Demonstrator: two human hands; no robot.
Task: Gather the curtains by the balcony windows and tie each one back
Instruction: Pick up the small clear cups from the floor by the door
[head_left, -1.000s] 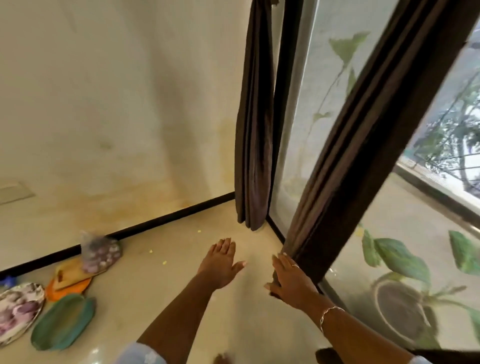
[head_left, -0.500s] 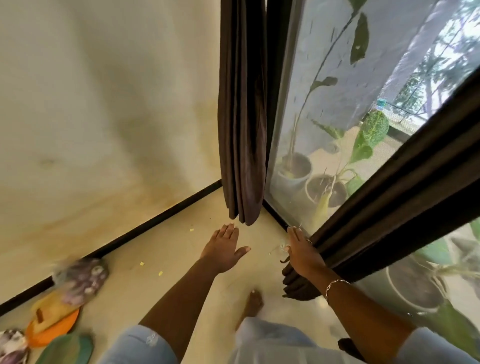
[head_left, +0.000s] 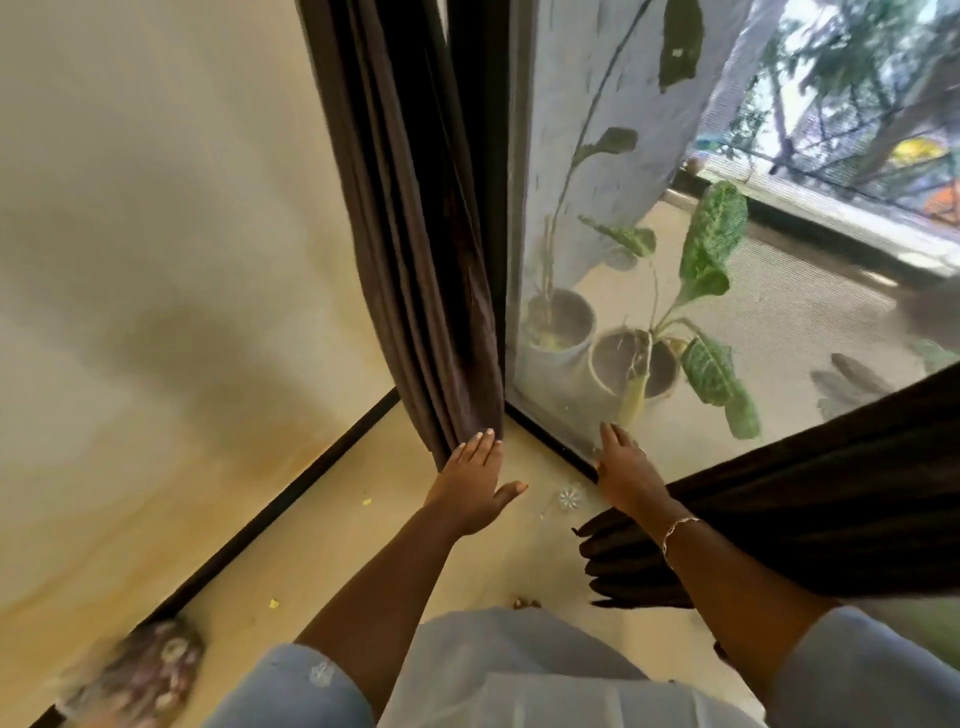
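The left hand (head_left: 475, 483) reaches forward with straight, released fingers held together and the thumb spread to the side. Its fingertips touch the lower hem of the dark brown pleated fabric curtain (head_left: 415, 234), which hangs upright in the room's corner, between the cream wall (head_left: 156, 260) and the dark window frame (head_left: 483, 156). The right hand (head_left: 626, 470) is also flat, fingers extended and gripping nothing, and lies at the base of the screened balcony window (head_left: 597, 171), next to the frame's bottom rail. A thin silver chain bracelet (head_left: 678, 527) circles its wrist. The second curtain, a darker brown bunched length of cloth (head_left: 805, 509), stretches in from the right edge and passes under that wrist and forearm, its gathered folds ending just beside the arm; whether the thumb hooks it cannot be told. Outside the screen stand two grey round pots with broad green leafy plants (head_left: 634, 364). On the beige floor (head_left: 363, 545) between the hands lies a small clear flower-shaped piece (head_left: 570, 498), and a blurred purplish bag (head_left: 135, 670) sits at lower left.
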